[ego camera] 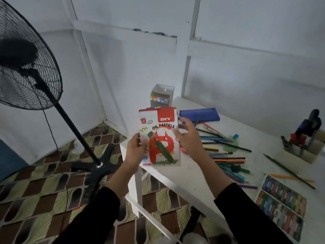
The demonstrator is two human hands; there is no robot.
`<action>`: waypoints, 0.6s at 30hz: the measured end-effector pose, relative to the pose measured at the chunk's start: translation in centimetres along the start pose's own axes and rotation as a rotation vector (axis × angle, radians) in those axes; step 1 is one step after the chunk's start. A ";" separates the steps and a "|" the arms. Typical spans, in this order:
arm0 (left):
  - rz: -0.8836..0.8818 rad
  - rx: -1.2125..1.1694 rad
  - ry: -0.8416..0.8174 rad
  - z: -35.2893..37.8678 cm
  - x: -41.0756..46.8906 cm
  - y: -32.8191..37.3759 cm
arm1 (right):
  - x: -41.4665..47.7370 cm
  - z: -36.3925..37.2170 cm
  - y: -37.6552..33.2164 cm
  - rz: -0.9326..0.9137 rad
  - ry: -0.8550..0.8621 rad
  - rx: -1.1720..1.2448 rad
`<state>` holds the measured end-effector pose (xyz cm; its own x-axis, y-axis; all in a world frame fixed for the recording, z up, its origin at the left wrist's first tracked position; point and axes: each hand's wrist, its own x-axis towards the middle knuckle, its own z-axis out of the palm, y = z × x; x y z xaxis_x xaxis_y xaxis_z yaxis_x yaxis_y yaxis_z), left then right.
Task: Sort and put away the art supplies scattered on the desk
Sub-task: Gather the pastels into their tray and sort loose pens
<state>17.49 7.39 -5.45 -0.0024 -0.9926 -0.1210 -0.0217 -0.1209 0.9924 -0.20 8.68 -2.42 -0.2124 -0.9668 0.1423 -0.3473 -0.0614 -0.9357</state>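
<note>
Closest, black sleeves [91, 213] reaching in from below. At the near right of the white counter [193, 182], a flat tray [283, 203] with two long compartments side by side, both packed with pastel sticks of mixed colours. Just past it, a dark pencil [288, 170] and an orange pen [292, 177], loose on the surface.

Further in, over the counter's left corner, the oil pastels box [160, 138], held clear of the surface, front face toward the camera, slightly tilted; contents hidden. Left hand [135, 148] gripping its left edge, thumb on the front. Right hand [189, 140] at the right edge, fingers spread and relaxed, holding nothing; contact with the card too blurred to tell.

Right of the box, a loose heap of markers and pencils [226, 155] lying flat, crossing one another, in no container. Beyond the heap, a blue pencil case [199, 115] flat on the counter, inside not visible.

Behind the box, at the counter's far left, a small white organiser [162, 95] with a row of little paint pots [159, 99] on its open shelf: green, orange, blue and purple lids. At the far right, a beige open-top holder [302, 154] with dark-handled tools standing in it, too blurred to name. Off the counter to the left, a black standing fan [29, 67] on the patterned floor [35, 199].
</note>
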 end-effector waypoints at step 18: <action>0.769 0.032 -0.526 26.3 3.0 24.5 | 3.6 -27.3 -16.8 -0.357 0.542 -0.794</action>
<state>-9.35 1.61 18.00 -0.4795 -0.6694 0.5674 0.1465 0.5765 0.8039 -20.09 12.97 22.59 -0.2937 -0.6700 0.6818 -0.9337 0.0484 -0.3547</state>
